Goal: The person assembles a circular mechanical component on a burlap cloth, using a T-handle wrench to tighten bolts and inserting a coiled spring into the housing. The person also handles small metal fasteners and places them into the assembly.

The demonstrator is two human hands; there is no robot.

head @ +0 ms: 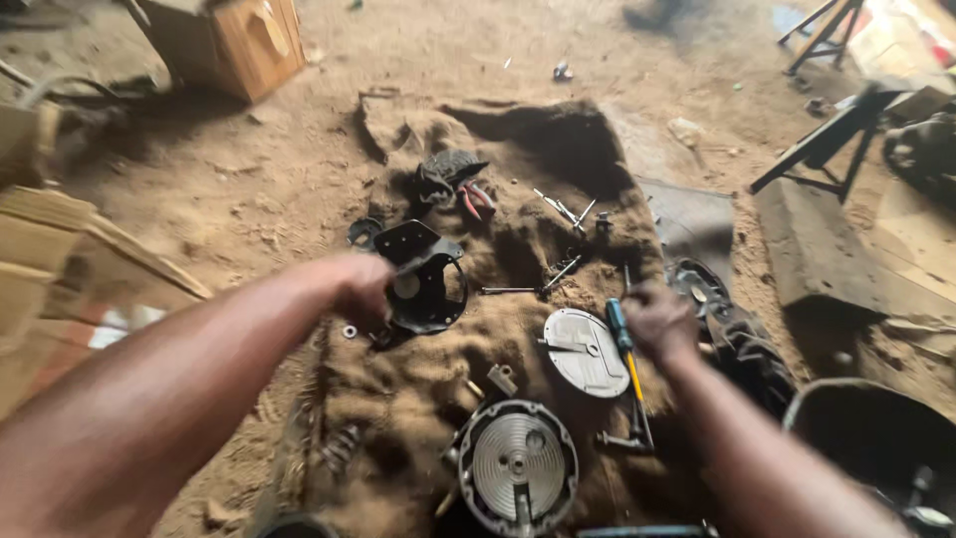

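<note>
My left hand [360, 289] grips a black metal bracket with a round ring [423, 277], held just above a brown sack cloth [543, 139] spread on the dirt floor. My right hand [659, 321] is closed around a screwdriver with a blue and yellow handle [623, 349], its tip pointing down toward the cloth. Between the hands lies a round grey metal cover plate [586, 351]. Nearer to me sits a round finned motor part with a silver centre [518, 465].
Red-handled pliers [478, 197], loose bolts, a long rod [510, 291] and small tools are scattered on the cloth. A wooden box [234, 40] stands far left, cardboard [60, 269] at left, a dark bucket [876, 438] at lower right, and a dark metal stand [832, 139] at right.
</note>
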